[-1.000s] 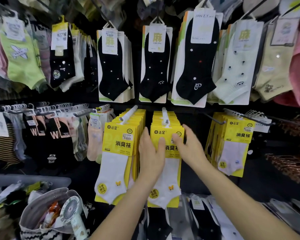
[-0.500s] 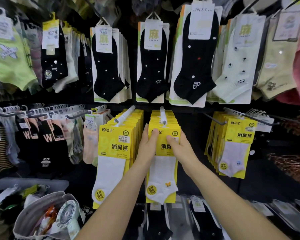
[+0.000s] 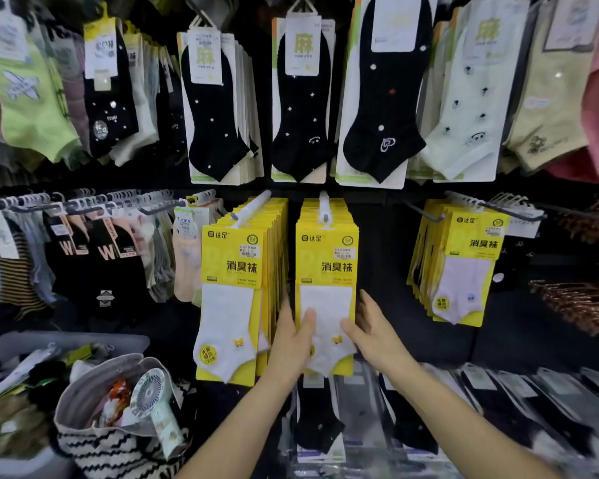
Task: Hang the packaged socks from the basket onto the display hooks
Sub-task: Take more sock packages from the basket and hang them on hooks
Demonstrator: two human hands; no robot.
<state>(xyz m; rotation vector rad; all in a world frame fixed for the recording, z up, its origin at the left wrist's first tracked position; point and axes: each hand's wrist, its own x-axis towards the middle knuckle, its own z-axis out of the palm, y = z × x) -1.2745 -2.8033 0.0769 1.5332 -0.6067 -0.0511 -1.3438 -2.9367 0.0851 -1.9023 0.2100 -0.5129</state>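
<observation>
Touching the front sock pack (image 3: 325,271) on the middle hook (image 3: 324,205) with both hands, neither clenched: left hand (image 3: 293,344) flat along its left edge, thumb on the white sock; right hand (image 3: 374,335) spread, thumb tip on the front. Tight against the left yellow stack (image 3: 236,271); wide dark gap before the right yellow stack (image 3: 464,264). Printed 达足 and 消臭袜 on its card; 麻 on cards (image 3: 301,46) above.

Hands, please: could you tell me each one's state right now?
Left hand: open, straight fingers against the sock pack.
Right hand: open, thumb touching the same pack.
</observation>
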